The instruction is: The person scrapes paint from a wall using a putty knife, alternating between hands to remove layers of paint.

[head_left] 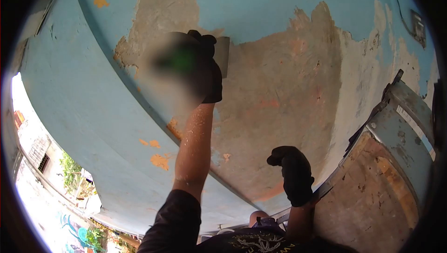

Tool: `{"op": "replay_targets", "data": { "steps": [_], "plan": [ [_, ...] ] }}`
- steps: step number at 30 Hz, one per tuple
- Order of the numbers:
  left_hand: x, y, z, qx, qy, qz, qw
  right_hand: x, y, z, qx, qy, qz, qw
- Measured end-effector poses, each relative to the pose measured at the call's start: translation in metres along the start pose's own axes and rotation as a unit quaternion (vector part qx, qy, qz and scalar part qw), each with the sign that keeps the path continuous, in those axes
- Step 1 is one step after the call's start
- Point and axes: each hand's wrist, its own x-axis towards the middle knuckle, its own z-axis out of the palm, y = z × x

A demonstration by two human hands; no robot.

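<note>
My left hand (212, 73), in a black glove, is raised against the peeling wall (274, 99). It is closed around a scraper (224, 56), whose flat grey blade sticks out to the right of the fingers and lies against the wall. A blurred patch covers the area just left of this hand and hides part of it. Lower down, my right hand (294, 174), also black-gloved, hangs in front of the wall with its fingers curled together and pointing left. Nothing shows in it. Pale specks dot my left forearm.
Blue paint (279, 1) surrounds a large bare grey-brown patch. A long blue panel (93, 104) slopes down the left side. At right stands a worn metal-framed board (368, 197), below an electrical box (418, 27) with a cable. Bright outdoor ground and plants (70, 171) appear at lower left.
</note>
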Motion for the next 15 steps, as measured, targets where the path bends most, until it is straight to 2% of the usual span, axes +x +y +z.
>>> {"op": "replay_targets", "data": {
  "steps": [1, 2, 4, 7, 8, 9, 11, 15],
  "plan": [
    [0.003, 0.014, 0.001, 0.017, -0.053, -0.016, 0.998, 0.001, 0.0, 0.002, 0.013, 0.006, 0.003, 1.0],
    [0.01, 0.019, 0.004, 0.016, -0.054, -0.013, 0.998, 0.003, 0.001, 0.003, 0.014, 0.007, 0.0, 1.0],
    [0.02, 0.027, 0.001, -0.095, -0.041, -0.018, 0.994, 0.0, -0.001, 0.004, 0.03, 0.022, 0.025, 0.999],
    [0.038, 0.045, -0.018, -0.117, -0.008, 0.025, 0.993, 0.0, -0.004, -0.001, -0.005, 0.002, 0.021, 1.0],
    [0.04, 0.02, -0.015, -0.156, 0.01, -0.003, 0.988, 0.002, -0.003, 0.0, -0.005, 0.005, 0.02, 1.0],
    [0.026, 0.015, 0.006, -0.144, 0.035, -0.084, 0.985, 0.003, -0.002, 0.002, -0.004, 0.011, 0.014, 1.0],
    [0.027, 0.006, 0.005, -0.135, -0.038, -0.038, 0.989, 0.001, -0.002, 0.003, -0.002, 0.013, 0.01, 1.0],
    [0.032, 0.038, 0.009, -0.082, -0.061, -0.013, 0.995, -0.002, -0.008, 0.001, -0.005, 0.011, 0.031, 0.999]
  ]
}}
